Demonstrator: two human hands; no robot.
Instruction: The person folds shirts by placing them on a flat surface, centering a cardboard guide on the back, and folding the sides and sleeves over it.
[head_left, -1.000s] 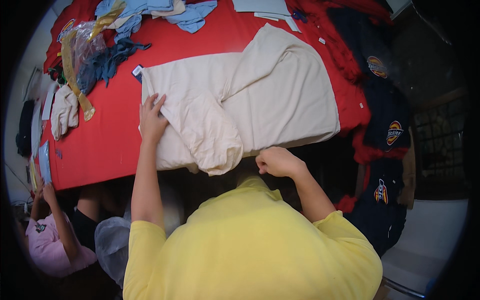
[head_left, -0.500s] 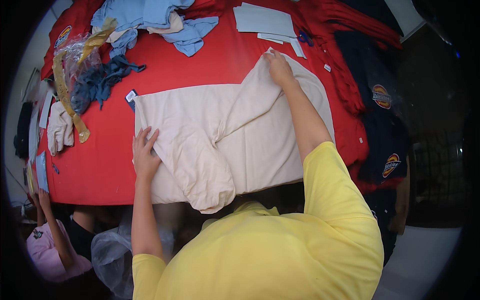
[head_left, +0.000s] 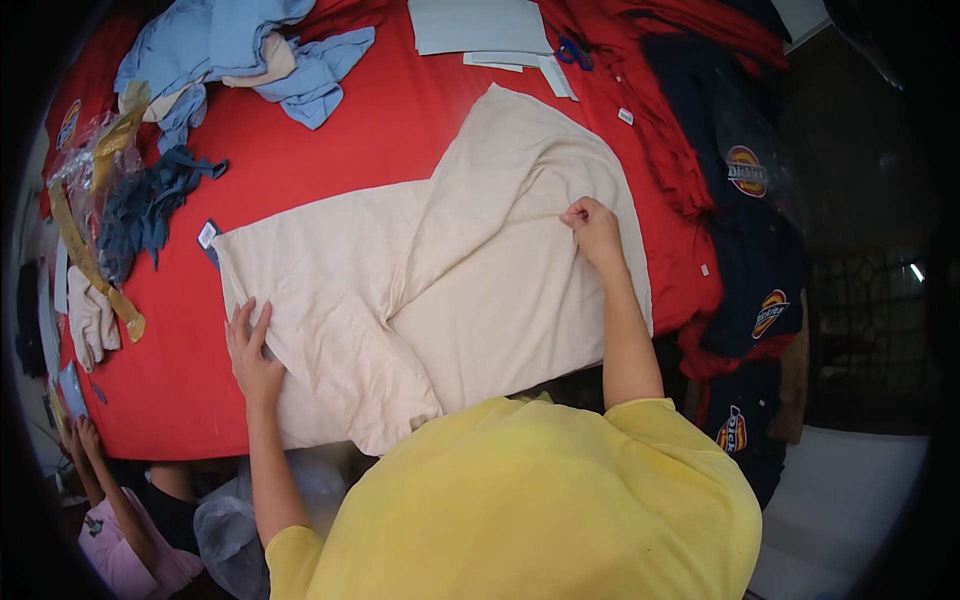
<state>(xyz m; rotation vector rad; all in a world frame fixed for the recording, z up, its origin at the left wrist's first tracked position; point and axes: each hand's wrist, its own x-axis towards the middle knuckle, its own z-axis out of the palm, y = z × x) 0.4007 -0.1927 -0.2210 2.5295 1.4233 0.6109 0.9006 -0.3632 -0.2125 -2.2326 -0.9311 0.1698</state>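
A large cream garment (head_left: 500, 310) lies half folded on the red-covered table, with one part laid across it and creases running through the cloth. Its near edge hangs by my body. A navy hang tag (head_left: 208, 240) pokes out at the far left corner. My left hand (head_left: 255, 355) rests on the garment's left edge, fingers spread. Over the right part, my right hand (head_left: 597, 235) has its fingertips pinched together on the cloth.
Light blue clothing (head_left: 240, 50) lies at the back left, near clear plastic with tan tape (head_left: 100, 160) and dark blue cloth (head_left: 160, 205). White sheets (head_left: 480, 25) and scissors (head_left: 573, 53) lie at the back. Navy garments (head_left: 745, 240) line the right. A co-worker's hands (head_left: 80, 435) touch the left edge.
My right hand has drawn back from the garment's far corner toward me and closed on the cloth. My left hand stays at the left edge. The whole view has shifted a little.
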